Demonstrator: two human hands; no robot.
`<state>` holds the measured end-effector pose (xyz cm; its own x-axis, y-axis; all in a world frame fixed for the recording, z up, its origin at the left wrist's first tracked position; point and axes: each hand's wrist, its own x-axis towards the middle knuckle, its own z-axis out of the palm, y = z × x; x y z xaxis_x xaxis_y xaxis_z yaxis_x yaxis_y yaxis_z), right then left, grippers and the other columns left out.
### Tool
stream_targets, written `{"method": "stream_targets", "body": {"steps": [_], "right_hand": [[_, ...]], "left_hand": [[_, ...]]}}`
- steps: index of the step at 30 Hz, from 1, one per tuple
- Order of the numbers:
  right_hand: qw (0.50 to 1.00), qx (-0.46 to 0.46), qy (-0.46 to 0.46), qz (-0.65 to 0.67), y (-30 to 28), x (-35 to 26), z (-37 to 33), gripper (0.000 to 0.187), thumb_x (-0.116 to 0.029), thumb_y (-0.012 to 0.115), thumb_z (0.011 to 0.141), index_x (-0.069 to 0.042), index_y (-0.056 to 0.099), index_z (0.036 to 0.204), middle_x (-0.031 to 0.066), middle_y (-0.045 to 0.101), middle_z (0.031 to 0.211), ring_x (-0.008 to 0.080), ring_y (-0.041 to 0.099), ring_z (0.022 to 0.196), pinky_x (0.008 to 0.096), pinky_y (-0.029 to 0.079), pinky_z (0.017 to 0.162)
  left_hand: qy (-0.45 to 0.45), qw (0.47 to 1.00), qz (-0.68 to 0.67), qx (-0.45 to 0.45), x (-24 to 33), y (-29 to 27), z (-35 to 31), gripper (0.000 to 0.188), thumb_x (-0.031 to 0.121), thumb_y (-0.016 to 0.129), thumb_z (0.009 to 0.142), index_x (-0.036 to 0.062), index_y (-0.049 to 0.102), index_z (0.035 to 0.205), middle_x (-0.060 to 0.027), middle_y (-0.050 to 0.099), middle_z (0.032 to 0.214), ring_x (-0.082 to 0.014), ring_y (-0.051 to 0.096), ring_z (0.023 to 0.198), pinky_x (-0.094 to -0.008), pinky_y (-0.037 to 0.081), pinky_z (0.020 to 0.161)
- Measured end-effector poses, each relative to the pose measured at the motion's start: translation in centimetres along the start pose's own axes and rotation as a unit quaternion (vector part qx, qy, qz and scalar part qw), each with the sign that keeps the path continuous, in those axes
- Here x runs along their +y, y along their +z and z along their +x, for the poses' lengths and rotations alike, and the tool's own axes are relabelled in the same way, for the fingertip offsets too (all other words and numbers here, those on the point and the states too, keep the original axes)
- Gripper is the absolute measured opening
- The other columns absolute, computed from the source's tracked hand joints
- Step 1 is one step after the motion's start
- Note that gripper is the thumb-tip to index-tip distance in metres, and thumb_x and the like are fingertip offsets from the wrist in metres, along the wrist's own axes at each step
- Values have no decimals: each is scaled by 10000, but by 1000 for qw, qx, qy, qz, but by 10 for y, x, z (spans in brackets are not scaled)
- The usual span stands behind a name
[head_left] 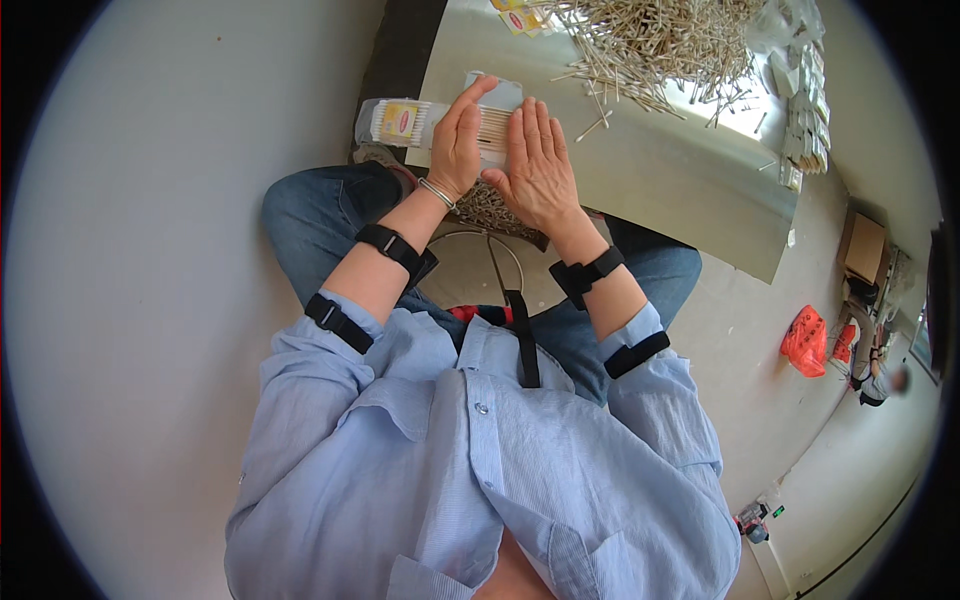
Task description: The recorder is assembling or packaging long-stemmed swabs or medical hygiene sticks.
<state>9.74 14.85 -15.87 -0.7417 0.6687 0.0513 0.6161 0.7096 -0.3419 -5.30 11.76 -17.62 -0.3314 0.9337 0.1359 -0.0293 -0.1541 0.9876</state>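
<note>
A row of cotton swabs (493, 130) lies on a pale block at the table's near edge, between my two hands. My left hand (458, 145) stands on edge at the row's left side, its fingers stretched out. My right hand (540, 165) lies flat with straight fingers along the right side, palm down, thumb pointing to the left hand. Both hands appear to touch the ends of the row. Left of my left hand is a transparent bag of cotton swabs (385, 122) with a yellow label. How far the swabs reach under my hands is hidden.
A large heap of loose cotton swabs (665, 45) covers the far part of the metal table (690, 185). Stacked plastic packs (806, 110) line its right edge. More swabs (490, 208) sit below the near edge. A red bag (805, 342) and a cardboard box (863, 247) are on the floor right.
</note>
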Motion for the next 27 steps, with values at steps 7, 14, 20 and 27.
{"method": "stream_targets", "body": {"steps": [7,14,20,27], "right_hand": [[996,-20,8,-88,6,-4,3,857,-552,449,902,65,217,1449,232,192,1530,340,129,1446,441,95,1175],[996,6,0,-85,8,2,1,797,-477,448,907,70,227,1443,241,192,1527,356,144,1441,447,113,1172],[997,18,-13,-75,9,2,3,848,-524,435,872,80,243,1435,255,209,1519,363,153,1438,445,106,1171],[996,22,-8,-85,11,4,2,856,-528,429,862,81,247,1434,258,219,1515,362,158,1438,444,107,1171]], "left_hand": [[3,996,68,57,6,4,-1,372,194,400,974,-7,544,1253,-192,551,1300,-307,472,1268,-342,356,1052],[19,890,448,-85,45,8,-55,408,40,536,843,17,526,1250,-146,575,1017,-326,573,934,-401,479,826],[70,836,534,-107,37,-1,-65,513,64,558,805,33,459,1307,-112,543,929,-280,580,863,-386,478,759],[65,819,556,-122,32,-1,-64,553,55,561,810,61,450,1352,-108,533,922,-277,583,856,-380,486,765]]}}
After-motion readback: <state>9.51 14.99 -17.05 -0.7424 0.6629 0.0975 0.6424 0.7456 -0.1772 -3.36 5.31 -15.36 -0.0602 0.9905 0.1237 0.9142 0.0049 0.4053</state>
